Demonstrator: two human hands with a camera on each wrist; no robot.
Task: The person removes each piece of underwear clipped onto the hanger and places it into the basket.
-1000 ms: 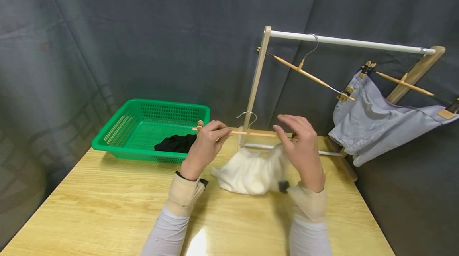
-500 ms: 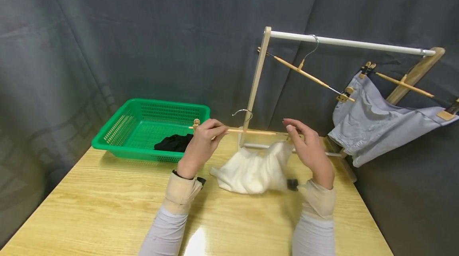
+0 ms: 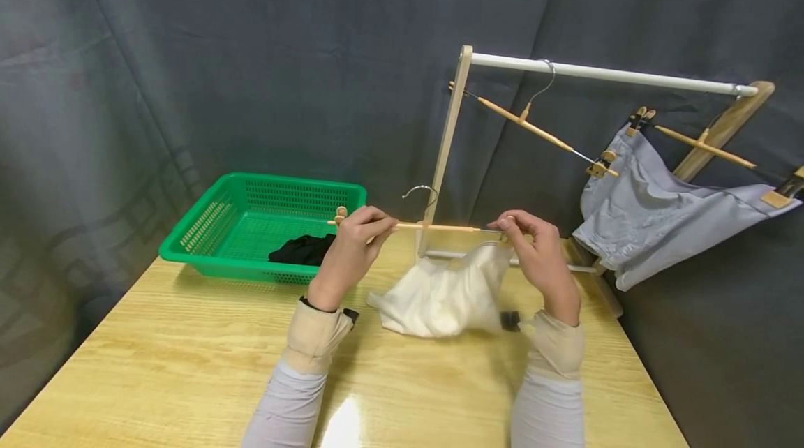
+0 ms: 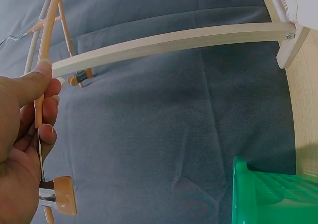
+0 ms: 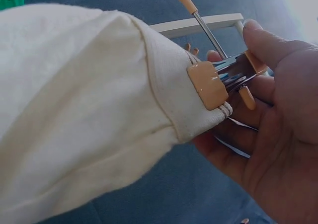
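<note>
In the head view, my left hand (image 3: 358,245) grips the wooden bar of a clip hanger (image 3: 449,227) near its left end. The left wrist view shows thumb and fingers around the bar, just above a clip (image 4: 64,195) with no cloth in it. My right hand (image 3: 540,252) is at the hanger's other end. Seen from the right wrist, its thumb and fingers pinch the handles of the right clip (image 5: 207,85). That clip is on the folded waistband of a cream garment (image 5: 89,105), which hangs down to the table on that side. The hanger's metal hook (image 3: 419,190) points up.
A green basket (image 3: 207,268) with a black cloth (image 3: 301,250) stands at left. At right is a rack (image 3: 603,74) bearing a bare clip hanger (image 3: 527,125) and grey shorts (image 3: 666,204) on another hanger. A dark curtain (image 3: 283,64) closes off the back.
The hanger has shifted slightly left and up with my left hand. My right hand moved right, its fingers apart from the hanger's end, then came in and pinched the right clip.
</note>
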